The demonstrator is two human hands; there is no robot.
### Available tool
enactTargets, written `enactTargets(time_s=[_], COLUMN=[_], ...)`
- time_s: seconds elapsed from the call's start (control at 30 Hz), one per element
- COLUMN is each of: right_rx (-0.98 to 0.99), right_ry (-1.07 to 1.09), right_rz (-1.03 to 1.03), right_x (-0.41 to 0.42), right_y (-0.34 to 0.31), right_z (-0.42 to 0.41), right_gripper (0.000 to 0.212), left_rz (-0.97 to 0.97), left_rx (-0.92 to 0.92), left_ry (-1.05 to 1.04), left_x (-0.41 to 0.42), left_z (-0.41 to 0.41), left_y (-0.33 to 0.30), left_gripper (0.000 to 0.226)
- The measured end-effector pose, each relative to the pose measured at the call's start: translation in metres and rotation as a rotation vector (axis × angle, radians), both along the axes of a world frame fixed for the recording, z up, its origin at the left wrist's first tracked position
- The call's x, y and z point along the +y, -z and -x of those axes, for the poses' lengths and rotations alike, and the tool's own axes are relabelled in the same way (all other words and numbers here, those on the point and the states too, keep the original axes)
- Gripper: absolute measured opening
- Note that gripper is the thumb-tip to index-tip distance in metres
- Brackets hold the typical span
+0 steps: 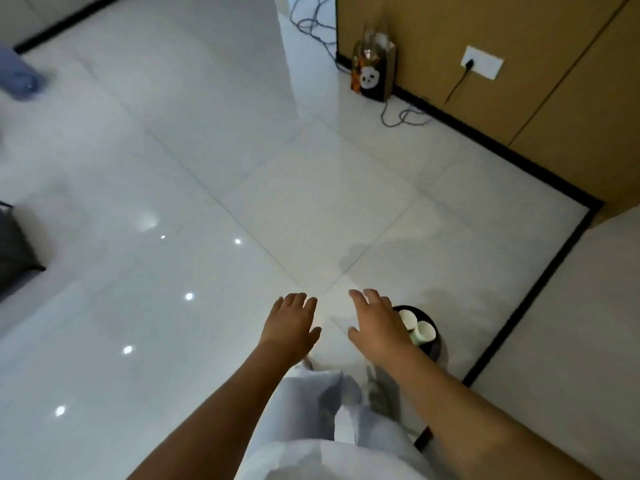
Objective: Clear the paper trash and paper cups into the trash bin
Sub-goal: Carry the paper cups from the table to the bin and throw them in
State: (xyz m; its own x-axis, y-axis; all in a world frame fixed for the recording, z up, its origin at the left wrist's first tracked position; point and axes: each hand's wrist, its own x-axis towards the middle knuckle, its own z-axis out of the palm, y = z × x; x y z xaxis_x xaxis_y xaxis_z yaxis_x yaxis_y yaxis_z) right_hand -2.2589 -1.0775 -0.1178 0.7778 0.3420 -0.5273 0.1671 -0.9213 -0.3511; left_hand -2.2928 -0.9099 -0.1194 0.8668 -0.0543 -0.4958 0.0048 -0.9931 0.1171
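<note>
Both arms reach forward from the bottom of the frame over a glossy white tiled floor (242, 150). The left hand (290, 326) hangs palm down just below centre, fingers straight and loosely spread, holding nothing. The right hand (375, 323) sits beside it to the right, also palm down with relaxed, slightly parted fingers and nothing in its grasp. The two hands are near each other but not touching.

The trash bin (437, 344), small, round and dark, stands on the floor in the lower right of the frame, partly hidden behind the right hand and wrist. Inside it lie paper cups (425, 331), white with their open mouths showing; at least two can be made out, and a pale greenish bit beside them may be another cup or paper, though the view is too small to be sure.

Below the hands, the person's light-coloured trousers (325, 424) fill the bottom centre. In the upper right, a paper gift bag (373, 76) printed with a panda stands against a brown panelled wall (519, 36), near a white wall socket (482, 61) with a dark plug in it. A grey cable (403, 117) loops on the floor just beside the bag.
</note>
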Motion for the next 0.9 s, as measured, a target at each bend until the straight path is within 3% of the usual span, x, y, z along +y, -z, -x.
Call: enactTargets(time_s=[0.27,0.5,0.73,0.9], right_rx=[-0.067,-0.049,-0.027,-0.049], right_ry=[-0.447,-0.753,-1.003,-1.122], right_rz=[-0.029,-0.048,-0.094,-0.127], right_x=[0.198,0.417,0.586,0.686], right_y=[-0.055,-0.060,-0.073,-0.086], right_z=[0.033,0.129,0.227,0.252], right_gripper=[0.064,0.066,0.068,0.069], left_rz=[-0.009,-0.017,-0.001,-0.015], left_rx=[-0.124,-0.132,-0.138,-0.173], left_ry=[-0.473,-0.832,-1.098,-1.224], left_x=[0.167,0.337,0.470,0.553], left_z=[0.106,0.236,0.351,0.387], left_y=[-0.052,-0.067,-0.085,-0.093], left_gripper=[0.055,0.055,0.055,0.056])
